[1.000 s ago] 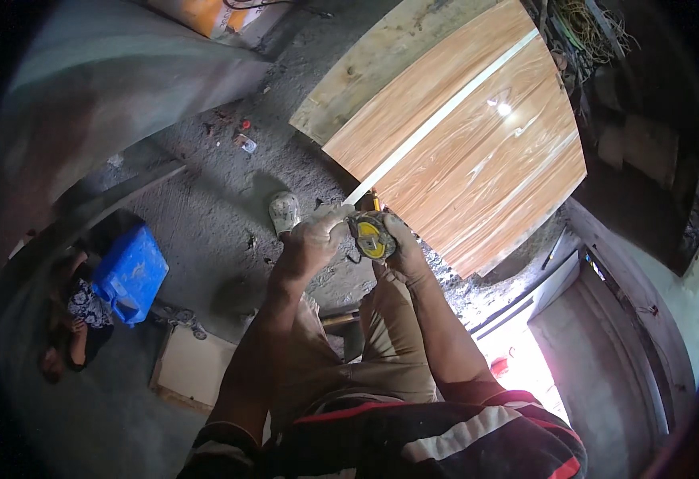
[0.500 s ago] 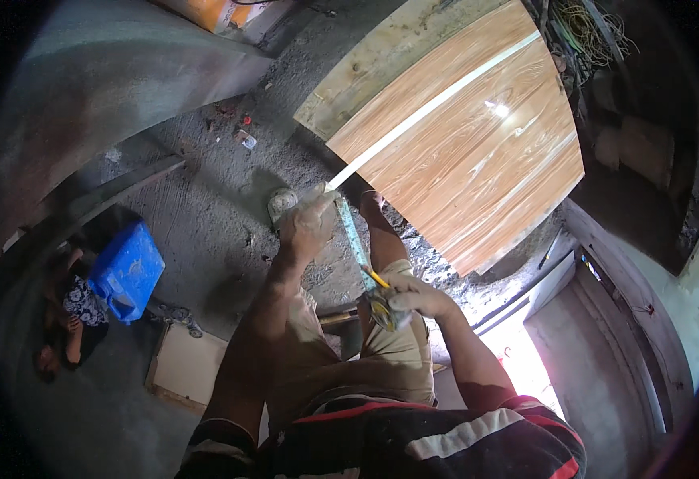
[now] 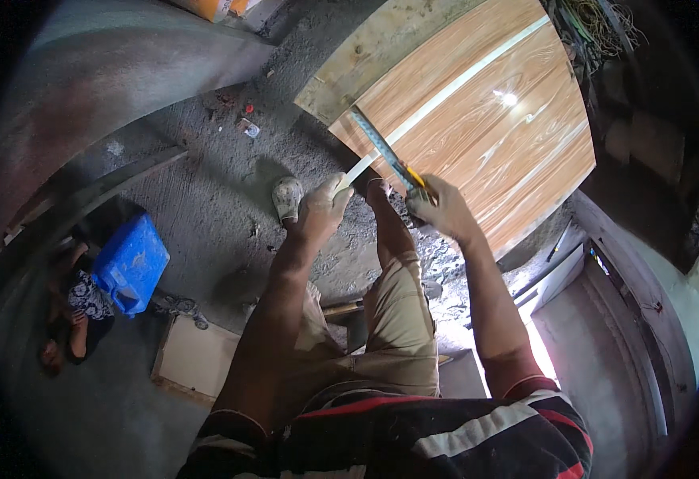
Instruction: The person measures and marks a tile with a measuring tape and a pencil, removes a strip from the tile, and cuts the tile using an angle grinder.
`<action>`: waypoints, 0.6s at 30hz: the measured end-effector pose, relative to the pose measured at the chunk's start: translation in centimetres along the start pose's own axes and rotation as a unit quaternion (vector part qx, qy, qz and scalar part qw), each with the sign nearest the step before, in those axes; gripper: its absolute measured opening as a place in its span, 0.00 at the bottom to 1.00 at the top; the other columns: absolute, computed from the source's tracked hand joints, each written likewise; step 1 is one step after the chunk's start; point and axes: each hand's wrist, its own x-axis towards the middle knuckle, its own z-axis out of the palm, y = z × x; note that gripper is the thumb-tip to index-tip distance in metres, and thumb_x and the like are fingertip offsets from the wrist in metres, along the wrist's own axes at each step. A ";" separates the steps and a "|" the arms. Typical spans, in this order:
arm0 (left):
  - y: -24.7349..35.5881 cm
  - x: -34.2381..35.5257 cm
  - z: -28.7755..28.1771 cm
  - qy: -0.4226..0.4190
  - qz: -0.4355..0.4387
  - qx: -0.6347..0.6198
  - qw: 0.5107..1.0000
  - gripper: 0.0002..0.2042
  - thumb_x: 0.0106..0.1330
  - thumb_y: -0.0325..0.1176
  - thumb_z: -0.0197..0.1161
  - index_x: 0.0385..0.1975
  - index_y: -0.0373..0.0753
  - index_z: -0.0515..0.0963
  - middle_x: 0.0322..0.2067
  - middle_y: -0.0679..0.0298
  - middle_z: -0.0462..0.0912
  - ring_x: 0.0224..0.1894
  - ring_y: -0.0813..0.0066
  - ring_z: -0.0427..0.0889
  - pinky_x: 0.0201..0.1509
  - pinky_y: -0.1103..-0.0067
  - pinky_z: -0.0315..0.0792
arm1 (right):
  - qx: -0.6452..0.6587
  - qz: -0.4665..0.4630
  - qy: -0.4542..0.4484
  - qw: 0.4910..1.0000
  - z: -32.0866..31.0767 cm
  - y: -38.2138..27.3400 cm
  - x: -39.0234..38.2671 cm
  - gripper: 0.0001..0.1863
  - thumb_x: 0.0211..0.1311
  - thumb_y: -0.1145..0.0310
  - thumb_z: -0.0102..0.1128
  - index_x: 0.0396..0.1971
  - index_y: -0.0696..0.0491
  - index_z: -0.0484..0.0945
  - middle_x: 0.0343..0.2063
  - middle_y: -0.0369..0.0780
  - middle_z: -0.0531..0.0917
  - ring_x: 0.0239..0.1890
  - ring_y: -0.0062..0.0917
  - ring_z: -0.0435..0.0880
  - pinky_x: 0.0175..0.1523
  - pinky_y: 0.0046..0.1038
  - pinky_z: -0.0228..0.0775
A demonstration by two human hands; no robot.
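Slim tape (image 3: 376, 139) — pale strip (image 3: 445, 96) — wood-grained board (image 3: 485, 152)

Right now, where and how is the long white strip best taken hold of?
Probably by the near end of the white strip, from the person's own side, where the left hand holds it: that end juts past the wood-grain panel, while the measuring blade crosses farther along.

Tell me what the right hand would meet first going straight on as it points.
Probably the wood-grain board: the right hand, holding a tape measure, points toward it. Whether it would touch the board or pass above is unclear.
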 end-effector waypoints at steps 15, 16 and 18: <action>-3.5 0.3 1.8 0.032 -0.005 0.024 0.999 0.17 0.70 0.36 0.68 0.54 0.33 0.81 0.38 0.51 0.89 0.39 0.64 0.89 0.46 0.71 0.80 | -0.058 -0.011 -0.045 0.997 -0.1 4.5 5.1 0.36 0.50 0.46 0.68 0.56 0.53 0.82 0.43 0.50 0.87 0.46 0.40 0.86 0.54 0.37 0.76; -3.9 0.4 1.9 0.039 0.007 0.021 0.999 0.17 0.70 0.36 0.67 0.54 0.33 0.81 0.37 0.52 0.89 0.38 0.66 0.89 0.46 0.72 0.80 | -0.057 -0.010 -0.045 0.997 -0.1 4.7 5.1 0.36 0.50 0.46 0.68 0.56 0.53 0.82 0.43 0.50 0.87 0.46 0.40 0.86 0.54 0.37 0.76; -4.1 0.3 2.2 0.029 0.001 0.024 0.999 0.18 0.69 0.38 0.68 0.53 0.34 0.81 0.39 0.49 0.89 0.41 0.57 0.89 0.47 0.68 0.80 | -0.048 -0.028 -0.036 0.998 -0.1 5.0 5.1 0.36 0.50 0.46 0.67 0.56 0.53 0.82 0.42 0.49 0.87 0.45 0.39 0.86 0.54 0.36 0.76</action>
